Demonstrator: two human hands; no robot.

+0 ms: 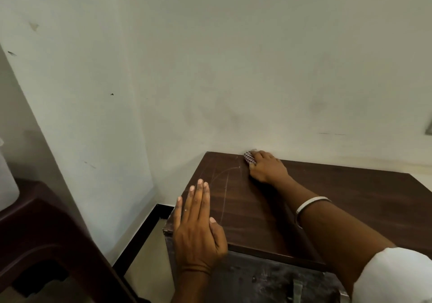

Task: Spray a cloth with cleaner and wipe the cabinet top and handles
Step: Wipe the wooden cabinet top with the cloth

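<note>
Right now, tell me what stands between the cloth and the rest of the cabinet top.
Only the left hand, resting flat near the front-left corner of the cabinet top. The right hand presses the cloth at the back edge; the remaining surface shows no objects.

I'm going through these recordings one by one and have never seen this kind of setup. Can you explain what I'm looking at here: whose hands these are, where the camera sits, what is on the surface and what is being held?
There is no machine here. A person wears one wide-angle camera on the head, so you look forward and down at their own two bare hands. The right hand, with a bangle on that forearm, presses a small checked cloth onto the back edge of the dark wooden cabinet top, right by the wall. The left hand lies flat and open on the near left corner of the top, holding nothing. Apart from the cloth and the hands, only faint streaks show on the top. A dark brown plastic stool stands at the left. No spray bottle can be made out.
</note>
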